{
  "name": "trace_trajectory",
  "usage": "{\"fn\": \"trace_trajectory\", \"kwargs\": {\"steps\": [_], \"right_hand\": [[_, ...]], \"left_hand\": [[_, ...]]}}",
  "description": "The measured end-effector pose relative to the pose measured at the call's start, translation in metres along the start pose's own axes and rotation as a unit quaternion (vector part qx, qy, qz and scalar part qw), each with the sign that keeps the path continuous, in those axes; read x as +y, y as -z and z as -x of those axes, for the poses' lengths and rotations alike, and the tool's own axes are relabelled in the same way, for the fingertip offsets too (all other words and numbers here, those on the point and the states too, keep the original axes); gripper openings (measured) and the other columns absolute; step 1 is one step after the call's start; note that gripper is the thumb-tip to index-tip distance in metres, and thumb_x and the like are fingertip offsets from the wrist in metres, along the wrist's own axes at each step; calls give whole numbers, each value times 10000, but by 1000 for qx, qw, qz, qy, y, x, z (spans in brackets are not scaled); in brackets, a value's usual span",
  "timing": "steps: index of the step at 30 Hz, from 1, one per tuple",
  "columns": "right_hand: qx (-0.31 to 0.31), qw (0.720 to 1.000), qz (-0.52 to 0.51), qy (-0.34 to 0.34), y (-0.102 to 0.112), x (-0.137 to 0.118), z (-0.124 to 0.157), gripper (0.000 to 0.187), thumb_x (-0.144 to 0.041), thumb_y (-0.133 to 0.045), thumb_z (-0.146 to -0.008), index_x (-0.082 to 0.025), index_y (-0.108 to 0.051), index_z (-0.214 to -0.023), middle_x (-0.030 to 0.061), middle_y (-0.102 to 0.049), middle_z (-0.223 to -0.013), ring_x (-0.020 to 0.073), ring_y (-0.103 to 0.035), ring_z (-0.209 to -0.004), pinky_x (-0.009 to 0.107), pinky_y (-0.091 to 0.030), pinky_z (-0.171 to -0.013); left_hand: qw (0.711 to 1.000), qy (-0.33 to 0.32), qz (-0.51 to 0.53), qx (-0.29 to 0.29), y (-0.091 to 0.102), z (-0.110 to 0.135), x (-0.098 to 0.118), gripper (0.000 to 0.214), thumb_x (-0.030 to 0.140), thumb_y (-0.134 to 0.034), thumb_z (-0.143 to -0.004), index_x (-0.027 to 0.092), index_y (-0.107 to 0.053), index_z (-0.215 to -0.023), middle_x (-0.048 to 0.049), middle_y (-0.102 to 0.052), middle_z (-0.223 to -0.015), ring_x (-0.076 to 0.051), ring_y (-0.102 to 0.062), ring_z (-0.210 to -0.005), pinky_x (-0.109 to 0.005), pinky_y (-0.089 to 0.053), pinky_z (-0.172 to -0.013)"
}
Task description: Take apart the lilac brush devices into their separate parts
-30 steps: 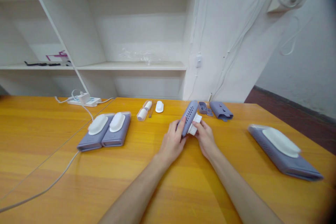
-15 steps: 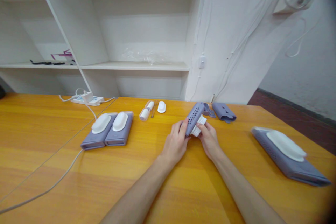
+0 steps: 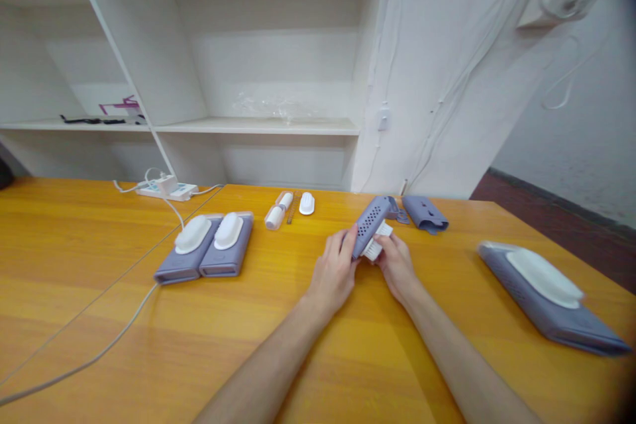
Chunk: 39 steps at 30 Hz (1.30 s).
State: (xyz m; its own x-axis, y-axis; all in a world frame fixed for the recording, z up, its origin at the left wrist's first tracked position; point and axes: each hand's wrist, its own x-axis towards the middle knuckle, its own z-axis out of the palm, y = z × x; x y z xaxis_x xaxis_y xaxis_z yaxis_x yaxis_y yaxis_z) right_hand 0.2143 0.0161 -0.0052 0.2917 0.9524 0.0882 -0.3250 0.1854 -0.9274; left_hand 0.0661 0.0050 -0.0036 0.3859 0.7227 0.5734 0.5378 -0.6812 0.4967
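My left hand [image 3: 334, 271] grips a lavender perforated shell [image 3: 370, 220], tilted up above the wooden table [image 3: 99, 278]. My right hand [image 3: 397, 265] pinches a white ribbed insert [image 3: 377, 242] pressed against the shell's underside. Both hands meet around this piece at the table's middle. Just behind it lie a small lavender part [image 3: 397, 213], partly hidden by the shell, and a lavender sleeve [image 3: 424, 212].
Two lavender devices with white pads [image 3: 205, 253] lie side by side at the left, another [image 3: 549, 295] at the right. A white tube [image 3: 276, 210] and a white cap [image 3: 307, 203] lie further back. A power strip [image 3: 166, 191] with cables sits at the back left. Shelves stand behind.
The view shifted slightly, so everything sits a little further right in the picture. My hands keep hold of the shell and insert, and the shell has tilted a little more to the right.
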Motion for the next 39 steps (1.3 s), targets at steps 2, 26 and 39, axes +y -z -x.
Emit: {"fn": "trace_trajectory", "kwargs": {"steps": [2, 26, 39], "right_hand": [[-2, 1000, -2, -2, 0, 0, 0, 291, -371, -683, -663, -195, -590, -875, -20, -626, -691, 125, -501, -510, 235, -346, -411], [-60, 996, -35, -54, -1, -7, 5, 240, -366, -656, -669, -207, -557, -820, -29, -576, -618, 120, -463, -479, 221, -344, -391], [-59, 996, -28, -63, 2, -7, 7, 251, -348, -647, -714, -193, -603, -906, 19, -660, -777, 185, -596, -657, 301, -510, -515]], "left_hand": [[1000, -1, -5, -3, 0, 0, 0, 707, 122, -498, -860, 283, -160, -1459, -91, -433, -1329, -234, -423, -1212, -415, -447, -983], [998, -31, 27, 42, 9, -5, -5, 672, 42, -502, -819, 292, -299, -1408, -48, -481, -1311, -205, -445, -1188, -384, -431, -1006], [990, -57, 113, 66, 10, -4, -8, 475, 108, -569, -764, 187, -448, -1217, -101, -519, -1208, -222, -481, -1142, -407, -411, -996]]}}
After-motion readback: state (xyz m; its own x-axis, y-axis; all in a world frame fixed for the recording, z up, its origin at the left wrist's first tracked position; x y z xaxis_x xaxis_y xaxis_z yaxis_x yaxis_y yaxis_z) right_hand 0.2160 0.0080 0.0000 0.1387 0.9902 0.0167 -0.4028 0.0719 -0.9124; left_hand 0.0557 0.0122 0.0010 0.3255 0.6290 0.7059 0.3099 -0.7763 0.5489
